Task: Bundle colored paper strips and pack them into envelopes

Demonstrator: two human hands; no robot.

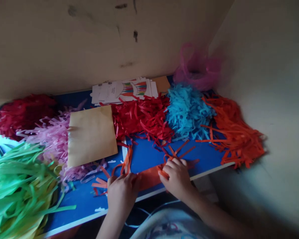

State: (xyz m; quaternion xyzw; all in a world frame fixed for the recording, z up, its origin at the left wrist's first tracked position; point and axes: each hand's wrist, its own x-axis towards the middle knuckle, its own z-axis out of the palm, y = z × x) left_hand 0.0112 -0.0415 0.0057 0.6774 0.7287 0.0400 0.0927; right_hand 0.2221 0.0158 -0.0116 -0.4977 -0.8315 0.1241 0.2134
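A sheet of orange tissue paper [149,178] with fringed ends lies flat along the front edge of the blue table [144,151]. My left hand [123,191] is closed on its left end, where cut strips fan out beyond the fingers. At the other end my right hand [175,174] grips the paper, fingers curled, with more strips spreading past the knuckles. The middle of the paper between both hands is uncut and smooth. My fingertips are partly hidden under the hands.
Fringed paper piles surround the work: green [12,189], pink [52,136], dark red [27,114], red [144,116], light blue [188,111] and orange [236,129]. A tan paper sheet [92,136] rests on the pink pile. Printed cards [124,90] and a pink plastic bag [198,71] lie by the wall.
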